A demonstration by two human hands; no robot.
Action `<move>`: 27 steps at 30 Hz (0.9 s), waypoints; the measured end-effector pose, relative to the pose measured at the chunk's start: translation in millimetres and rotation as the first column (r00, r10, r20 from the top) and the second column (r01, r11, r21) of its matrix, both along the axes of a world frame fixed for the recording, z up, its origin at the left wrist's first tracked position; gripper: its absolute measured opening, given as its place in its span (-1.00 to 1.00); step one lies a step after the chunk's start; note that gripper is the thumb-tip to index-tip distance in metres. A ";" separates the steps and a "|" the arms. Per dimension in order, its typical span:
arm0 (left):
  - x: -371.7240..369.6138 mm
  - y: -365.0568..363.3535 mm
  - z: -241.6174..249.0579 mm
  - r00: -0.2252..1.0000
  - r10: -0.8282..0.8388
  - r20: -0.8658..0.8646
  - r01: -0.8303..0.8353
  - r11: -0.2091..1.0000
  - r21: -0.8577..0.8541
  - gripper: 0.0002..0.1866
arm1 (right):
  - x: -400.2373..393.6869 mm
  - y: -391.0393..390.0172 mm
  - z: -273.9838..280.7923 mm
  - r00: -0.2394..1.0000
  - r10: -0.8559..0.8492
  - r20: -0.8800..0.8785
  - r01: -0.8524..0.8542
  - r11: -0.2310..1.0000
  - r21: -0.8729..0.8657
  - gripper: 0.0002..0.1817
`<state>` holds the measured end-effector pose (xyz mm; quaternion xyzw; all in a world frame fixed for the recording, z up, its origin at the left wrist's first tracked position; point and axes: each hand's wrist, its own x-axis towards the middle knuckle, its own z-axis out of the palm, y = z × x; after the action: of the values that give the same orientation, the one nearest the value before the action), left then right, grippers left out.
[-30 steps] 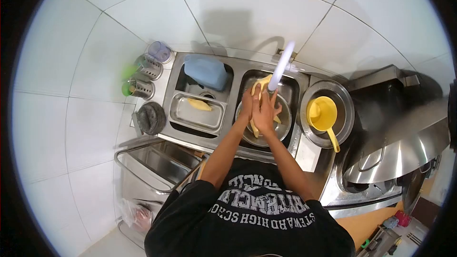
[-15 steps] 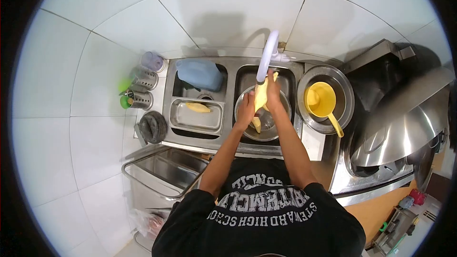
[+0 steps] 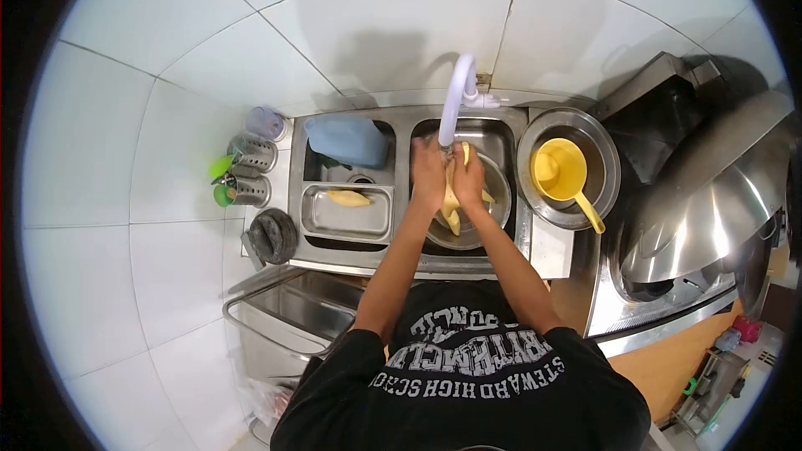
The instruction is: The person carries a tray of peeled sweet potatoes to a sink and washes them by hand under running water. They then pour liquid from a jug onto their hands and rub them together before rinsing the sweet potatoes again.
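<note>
Under the tap, my right hand is closed around a peeled yellow sweet potato, whose end shows at the fingers. My left hand is right beside it, its fingers blurred by motion near the tap's mouth. Below both hands sits a round metal bowl in the right sink basin. More yellow pieces show in the bowl between my wrists, partly hidden by my hands. The curved white tap hangs just above my fingers.
Left of the bowl, a metal tray holds another yellow piece; behind it lies a blue container. To the right, a yellow dipper rests in a metal basin. A large wok stands on the stove. A stone mortar sits left.
My left hand has moved up and away from the sweet potato, toward the tap. The right hand keeps hold, lower than before. The whole view has shifted slightly.
</note>
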<state>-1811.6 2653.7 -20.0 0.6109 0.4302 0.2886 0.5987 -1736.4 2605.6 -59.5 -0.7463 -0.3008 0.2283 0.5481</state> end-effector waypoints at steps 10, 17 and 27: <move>-19.4 4.5 -23.4 0.312 0.556 0.770 0.323 0.701 -0.636 -0.35 | 22.5 -38.5 -126.4 0.992 0.048 0.120 -0.014 0.963 -0.269 -0.34; -16.2 7.0 -35.0 0.373 0.536 0.757 0.340 0.680 -0.649 -0.40 | 40.0 -46.7 -123.8 0.998 0.065 0.006 -0.052 0.839 -0.542 -0.59; 18.3 -6.3 -51.8 0.607 0.275 0.745 0.133 0.890 -0.436 -0.40 | -28.5 17.0 17.2 0.696 0.166 0.698 -0.072 0.984 -0.163 -0.44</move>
<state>-1793.3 2647.5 -71.8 0.2461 0.2001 0.4448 0.8376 -1764.9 2622.6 -42.3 -0.7878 -0.5213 -0.0232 0.3273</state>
